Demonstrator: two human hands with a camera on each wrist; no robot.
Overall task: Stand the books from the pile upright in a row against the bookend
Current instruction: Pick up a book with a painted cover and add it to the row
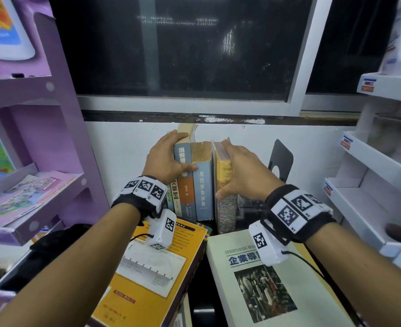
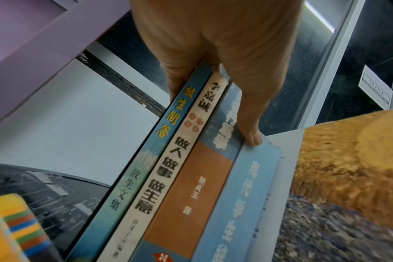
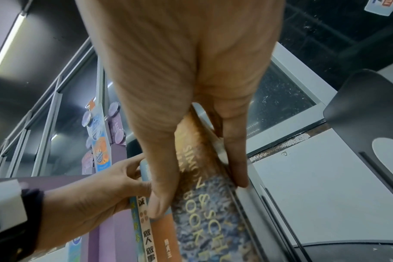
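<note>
Left hand: the left hand (image 1: 165,159) clasps a group of upright books (image 1: 190,185), fingers over their top edges and thumb (image 2: 250,127) laid across the spines onto the blue one.
Right hand: the right hand (image 1: 239,175) pinches a thick patterned book (image 1: 226,204) standing just right of that group, thumb on its left face, fingers (image 3: 236,159) down its right face.
Bookend: the black bookend (image 1: 280,159) stands further right, a clear gap between it and the patterned book.
Pile: a yellow book (image 1: 152,267) and a pale green book (image 1: 260,279) lie flat in front, not yet stood up.
Risk, toppling: with nothing leaning on the bookend, the row probably falls right if either hand lets go.
Risk, splitting: sliding the books across may open a gap between the two hands' books, so that the inner ones tip.
Risk, bookend: a hard push could shove the bookend away.
</note>
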